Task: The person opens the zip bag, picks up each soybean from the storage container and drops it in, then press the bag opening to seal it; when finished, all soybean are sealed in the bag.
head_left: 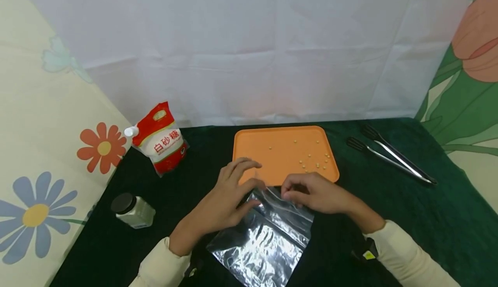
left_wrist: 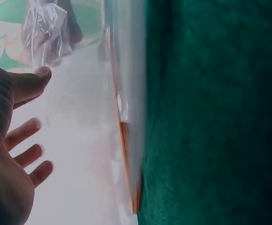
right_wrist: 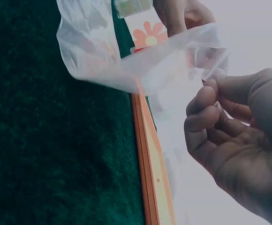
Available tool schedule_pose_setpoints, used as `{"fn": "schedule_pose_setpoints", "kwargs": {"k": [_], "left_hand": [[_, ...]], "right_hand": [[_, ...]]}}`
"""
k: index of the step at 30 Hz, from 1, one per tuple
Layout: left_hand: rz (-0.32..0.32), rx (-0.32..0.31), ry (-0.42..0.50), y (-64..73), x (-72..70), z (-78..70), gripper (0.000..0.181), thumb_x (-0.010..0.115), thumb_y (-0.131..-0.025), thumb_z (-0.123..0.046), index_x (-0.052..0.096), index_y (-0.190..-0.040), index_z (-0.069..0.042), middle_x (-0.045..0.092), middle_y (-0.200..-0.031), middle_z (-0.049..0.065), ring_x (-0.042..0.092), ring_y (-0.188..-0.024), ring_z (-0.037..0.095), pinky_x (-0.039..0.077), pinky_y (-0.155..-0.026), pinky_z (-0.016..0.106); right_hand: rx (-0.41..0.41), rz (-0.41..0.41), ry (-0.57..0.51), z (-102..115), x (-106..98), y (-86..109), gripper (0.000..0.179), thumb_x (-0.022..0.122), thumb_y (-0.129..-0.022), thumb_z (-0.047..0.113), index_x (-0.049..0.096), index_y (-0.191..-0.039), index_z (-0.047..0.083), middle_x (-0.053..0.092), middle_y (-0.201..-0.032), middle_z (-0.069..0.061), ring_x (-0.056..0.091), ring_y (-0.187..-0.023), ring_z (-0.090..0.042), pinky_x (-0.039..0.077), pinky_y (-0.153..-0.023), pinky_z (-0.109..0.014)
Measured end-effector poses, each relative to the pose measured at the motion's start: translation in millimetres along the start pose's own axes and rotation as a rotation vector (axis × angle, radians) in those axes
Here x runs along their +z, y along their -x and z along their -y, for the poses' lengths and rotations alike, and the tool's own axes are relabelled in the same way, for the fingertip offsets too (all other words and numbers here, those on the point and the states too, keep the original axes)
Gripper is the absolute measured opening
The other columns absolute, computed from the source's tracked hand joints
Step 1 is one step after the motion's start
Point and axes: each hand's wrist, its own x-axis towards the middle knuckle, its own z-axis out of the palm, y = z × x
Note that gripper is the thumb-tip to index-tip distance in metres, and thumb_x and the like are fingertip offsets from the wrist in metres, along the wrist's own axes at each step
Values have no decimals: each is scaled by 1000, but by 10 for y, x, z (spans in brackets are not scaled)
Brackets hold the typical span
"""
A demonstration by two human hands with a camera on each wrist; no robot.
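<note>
Nearest lies the clear plastic bag (head_left: 268, 235), glossy and flat-looking, on the dark green cloth (head_left: 420, 209), its upper edge at the hands and just in front of the tray; it should be very light, soft and limp, likely slippery, and its thin film could cling or crease, so the best hold is probably by the upper edge, one side of it in each hand, rather than by the slack middle; the left hand (head_left: 229, 196) is over its upper left part with fingers spread and a little bent, thumb well apart from the rest in the head view, and whether any fingertip touches the film I cannot tell; the right hand (head_left: 315, 192) pinches the bag's upper edge between thumb and forefinger, the other fingers curled in behind, as the right wrist view shows; off to the left stands a dark-lidded jar (head_left: 138, 213); beyond the hands is the orange tray (head_left: 256, 140), small pale beads (head_left: 317, 165) scattered mostly over its right half; the tongs (head_left: 414, 172) lie to the right, arms apart; a red and white pouch (head_left: 165, 142) sits far left; a white sheet (head_left: 249, 40) hangs behind.
</note>
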Motion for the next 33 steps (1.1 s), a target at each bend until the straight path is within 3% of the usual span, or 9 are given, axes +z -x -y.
{"fn": "schedule_pose_setpoints", "kwargs": {"k": [4,7,11,15,20,23,28,33], "left_hand": [[2,-20,104,9,16,52,24,72,-94,-19,59,-113,-25,50,-137,-1,43,-130,18,27,-110,55],[-13,-8,111,14,15,67,18,69,-96,-15,60,-108,-23,56,-117,-9,52,-111,11,34,-103,49],[-36,-8,66,-1,-30,33,16,70,-96,-15,60,-107,-21,56,-105,-11,54,-99,9,38,-95,43],[-54,-29,27,-22,-85,-20,19,73,-93,-12,60,-105,-19,56,-102,-9,55,-95,9,41,-89,38],[-66,-52,21,-28,-102,-66,20,72,-92,-8,59,-104,-17,57,-102,-8,52,-90,9,41,-80,32],[-68,-42,35,-19,-90,-66,20,72,-91,-6,61,-104,-17,56,-101,-7,50,-87,10,41,-76,30],[-16,6,64,0,-59,-44,19,69,-93,-5,64,-105,-19,52,-97,-8,45,-84,9,39,-74,28],[30,35,78,4,-54,-22,22,66,-93,-3,69,-107,-20,48,-91,-8,39,-81,8,37,-71,25]], "right_hand": [[-17,13,15,30,-2,4,7,58,-103,23,63,-105,18,63,-82,0,60,-68,-15,54,-58,-31],[-18,16,62,55,-29,17,9,58,-104,22,62,-111,21,65,-88,3,62,-71,-13,55,-60,-30],[-74,-23,156,128,-144,69,18,57,-104,18,60,-122,22,66,-105,5,66,-84,-12,58,-70,-33],[-141,-19,268,201,-272,144,19,59,-103,20,62,-122,24,62,-116,7,63,-93,-11,57,-76,-32],[-70,74,441,243,-322,212,19,63,-100,37,66,-117,30,54,-130,11,58,-104,-6,56,-84,-31],[-26,94,504,251,-323,238,16,64,-99,37,66,-114,31,55,-125,14,57,-104,-3,55,-86,-31],[-61,40,553,244,-325,247,8,66,-99,30,67,-106,28,57,-107,19,57,-89,0,55,-75,-27],[-86,-2,624,249,-351,255,5,66,-99,32,66,-104,31,58,-104,21,56,-85,2,54,-70,-27]]}}
